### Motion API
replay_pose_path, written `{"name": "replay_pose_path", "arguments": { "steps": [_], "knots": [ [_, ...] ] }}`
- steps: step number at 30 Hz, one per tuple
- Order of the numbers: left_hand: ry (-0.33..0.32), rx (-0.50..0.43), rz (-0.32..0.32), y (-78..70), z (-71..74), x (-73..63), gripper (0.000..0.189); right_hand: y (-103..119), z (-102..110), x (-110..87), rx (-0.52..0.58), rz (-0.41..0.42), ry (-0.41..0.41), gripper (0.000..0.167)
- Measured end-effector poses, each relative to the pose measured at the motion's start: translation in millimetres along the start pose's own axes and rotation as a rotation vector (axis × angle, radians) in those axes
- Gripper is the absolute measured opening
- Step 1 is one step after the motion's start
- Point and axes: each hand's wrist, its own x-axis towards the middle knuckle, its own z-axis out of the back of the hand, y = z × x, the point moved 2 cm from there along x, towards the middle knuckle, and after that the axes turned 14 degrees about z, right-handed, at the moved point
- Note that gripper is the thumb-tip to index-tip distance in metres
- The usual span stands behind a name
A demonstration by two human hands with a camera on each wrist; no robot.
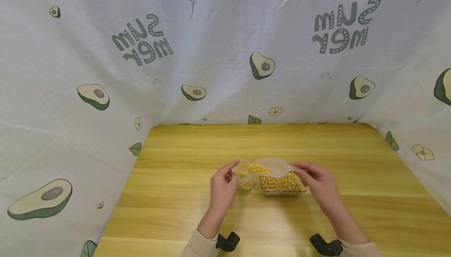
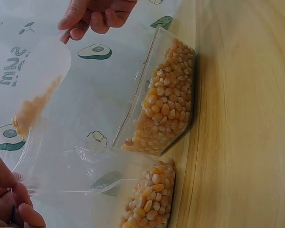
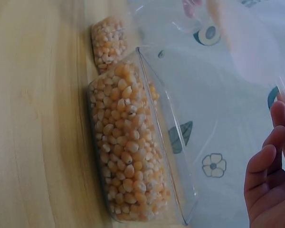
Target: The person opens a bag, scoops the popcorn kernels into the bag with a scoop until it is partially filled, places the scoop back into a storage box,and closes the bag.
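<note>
My left hand (image 1: pixel 224 182) pinches the top edge of a clear plastic bag (image 2: pixel 80 166), whose bottom holds corn kernels (image 2: pixel 149 199) and stands on the table. My right hand (image 1: pixel 317 180) grips the handle of a translucent white scoop (image 1: pixel 278 166). More kernels lie in the scoop, and its front end is tilted down at the bag's mouth in the left wrist view. Below the scoop sits a clear rectangular container (image 3: pixel 168 166) with a large heap of corn kernels (image 3: pixel 126 147), right beside the bag.
The wooden table (image 1: pixel 169 210) runs back to a white curtain (image 1: pixel 225 26) printed with avocados, which also hangs along both sides. A black wrist mount (image 1: pixel 228 241) sits at the left sleeve, another black mount (image 1: pixel 325 245) at the right.
</note>
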Motion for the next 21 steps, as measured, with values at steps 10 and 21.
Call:
{"name": "replay_pose_path", "arguments": {
  "steps": [10, 21],
  "knots": [
    [0.009, 0.023, -0.003, 0.1, -0.7, -0.6, 0.044, 2, -7, 5.8, -0.076, 0.011, 0.039, 0.025],
    [0.03, -0.016, 0.013, -1.2, -2.0, -1.1, 0.047, 9, -11, 12.0, -0.085, 0.013, 0.067, 0.026]
  ]
}}
